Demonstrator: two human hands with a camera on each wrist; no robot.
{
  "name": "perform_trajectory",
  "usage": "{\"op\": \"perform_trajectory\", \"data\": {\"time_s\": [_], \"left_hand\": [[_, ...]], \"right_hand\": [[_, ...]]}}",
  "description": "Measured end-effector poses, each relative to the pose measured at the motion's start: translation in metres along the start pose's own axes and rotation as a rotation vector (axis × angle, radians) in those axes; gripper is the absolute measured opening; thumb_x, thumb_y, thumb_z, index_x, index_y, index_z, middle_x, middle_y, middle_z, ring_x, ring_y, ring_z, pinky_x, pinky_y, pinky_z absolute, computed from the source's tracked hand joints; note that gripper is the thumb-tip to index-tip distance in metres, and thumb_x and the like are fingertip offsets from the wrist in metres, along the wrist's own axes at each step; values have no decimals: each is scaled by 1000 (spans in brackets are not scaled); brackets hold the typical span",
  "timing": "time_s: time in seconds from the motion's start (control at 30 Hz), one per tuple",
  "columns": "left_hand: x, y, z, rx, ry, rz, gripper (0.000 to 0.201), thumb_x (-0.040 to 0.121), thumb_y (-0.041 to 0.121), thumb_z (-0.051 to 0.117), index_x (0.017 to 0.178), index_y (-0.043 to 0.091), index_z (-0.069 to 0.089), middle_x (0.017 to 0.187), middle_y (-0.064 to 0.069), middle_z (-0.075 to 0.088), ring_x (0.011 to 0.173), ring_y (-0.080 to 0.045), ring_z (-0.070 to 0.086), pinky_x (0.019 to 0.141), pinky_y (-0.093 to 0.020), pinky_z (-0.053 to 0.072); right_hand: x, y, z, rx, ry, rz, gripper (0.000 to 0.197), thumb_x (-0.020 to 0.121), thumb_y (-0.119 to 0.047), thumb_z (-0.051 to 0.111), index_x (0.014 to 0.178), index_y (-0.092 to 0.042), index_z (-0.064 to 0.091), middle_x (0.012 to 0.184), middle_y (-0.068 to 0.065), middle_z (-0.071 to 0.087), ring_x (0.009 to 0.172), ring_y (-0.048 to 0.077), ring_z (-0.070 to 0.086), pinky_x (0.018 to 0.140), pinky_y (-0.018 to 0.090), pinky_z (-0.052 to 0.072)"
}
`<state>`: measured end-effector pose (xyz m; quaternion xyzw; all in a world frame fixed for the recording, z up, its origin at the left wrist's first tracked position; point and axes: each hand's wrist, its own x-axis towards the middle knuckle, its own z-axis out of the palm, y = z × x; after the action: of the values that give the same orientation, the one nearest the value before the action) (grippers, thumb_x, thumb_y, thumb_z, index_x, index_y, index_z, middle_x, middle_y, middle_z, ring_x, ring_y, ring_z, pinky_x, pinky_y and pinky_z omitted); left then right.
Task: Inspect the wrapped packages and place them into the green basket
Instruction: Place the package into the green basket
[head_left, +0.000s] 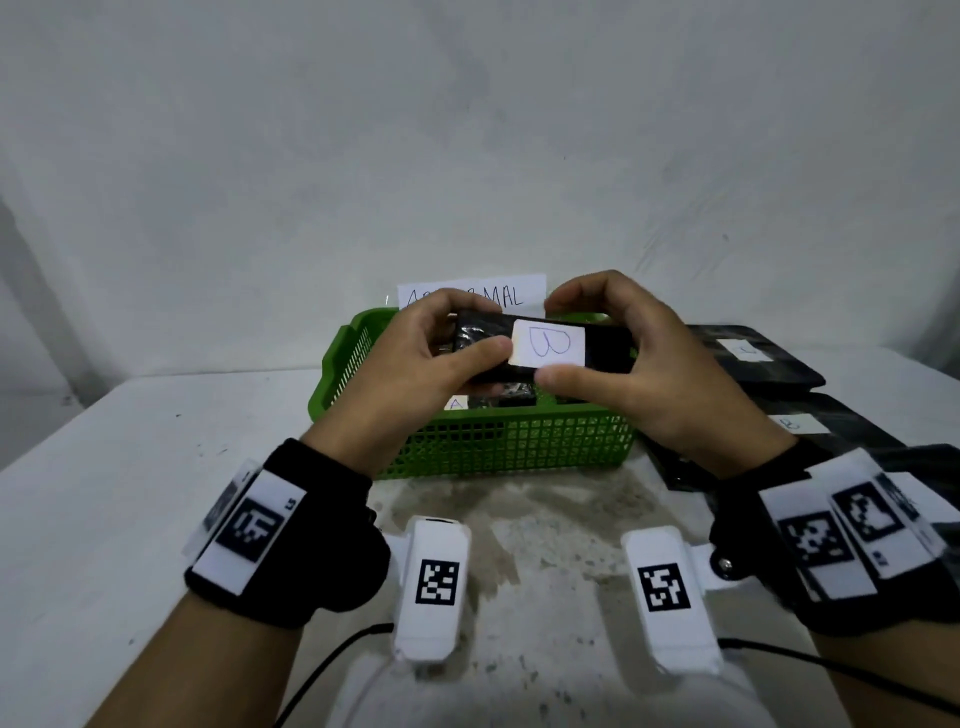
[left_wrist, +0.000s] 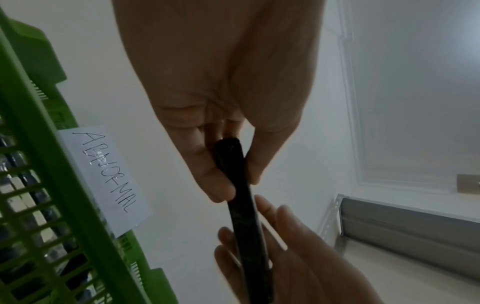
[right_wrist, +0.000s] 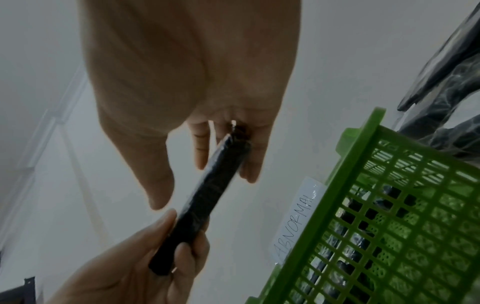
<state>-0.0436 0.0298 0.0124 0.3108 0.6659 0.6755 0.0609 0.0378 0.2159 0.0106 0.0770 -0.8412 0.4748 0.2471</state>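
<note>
- Flat black plastic-wrapped package (head_left: 540, 349) with a white paper label marked "B" (head_left: 549, 344): was held in the air above the basket, at the centre of the head view, label toward the person.
- Left hand (head_left: 415, 358): grasped the package's 9 o'clock end, thumb on the front face and fingers curled behind; the left wrist view showed the edge pinched.
- Right hand (head_left: 639, 358): grasped the 3 o'clock end, thumb under the label's lower edge and fingers curled over the top.
- Green perforated plastic basket (head_left: 509, 447): sat on the white tabletop (head_left: 130, 493) directly beneath the package, with at least one black wrapped package (head_left: 514, 401) already in it.
- White paper sign reading "ABNORMAL" (left_wrist: 106, 174): stood at the basket's 12 o'clock rim.
- Remaining black wrapped packages (head_left: 748, 358): lay stacked at 3 o'clock of the basket.
- Stage, as judged: inspection of "B" under way; placement not yet done.
- Risks, as judged: the glossy wrap could slip from an edge pinch; a thumb rubbing the label could lift it; a tilted release could catch on the basket rim.
</note>
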Motion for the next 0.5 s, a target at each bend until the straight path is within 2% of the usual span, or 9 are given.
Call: {"op": "perform_trajectory", "data": {"time_s": [0.07,0.13,0.17,0.27,0.4,0.5], "left_hand": [[0,0,0,-22,-9,27,21,89,3,67,108,12,63,96,-5,70,83,-15,71,68,-25,58],[-2,0,1,-31,-20,37,21,88,2,68,105,14,62,95,-4,70,82,-14,71,69,-25,59],[-2,-1,2,-29,-18,36,22,87,3,69,105,14,62,96,-4,69,81,-14,71,69,-26,59],[-2,-4,6,11,-2,41,28,82,5,75,104,11,59,99,-10,68,79,-18,71,70,-33,61],[-2,-6,7,21,15,51,30,80,1,77,97,15,57,105,-16,67,81,-19,70,73,-39,62],[-3,-4,7,102,45,105,36,80,5,79,106,17,57,107,-11,70,88,-16,70,70,-33,61]], "right_hand": [[3,4,1,93,29,100,39,84,-24,79,119,-21,62,122,-3,68,108,11,69,86,29,58],[4,5,2,257,71,206,30,87,-17,76,115,-15,65,117,11,72,95,22,74,73,34,62],[5,4,2,295,88,224,25,88,-13,75,111,-12,66,112,16,73,84,25,74,64,32,61],[5,3,3,254,117,166,15,85,-8,77,98,-12,70,96,18,75,67,19,70,51,26,55],[5,3,2,206,139,93,17,82,-9,81,94,-16,71,82,7,74,64,12,68,52,24,53],[5,2,2,287,137,127,21,78,-11,83,94,-16,71,82,3,75,70,15,70,58,29,56]]}}
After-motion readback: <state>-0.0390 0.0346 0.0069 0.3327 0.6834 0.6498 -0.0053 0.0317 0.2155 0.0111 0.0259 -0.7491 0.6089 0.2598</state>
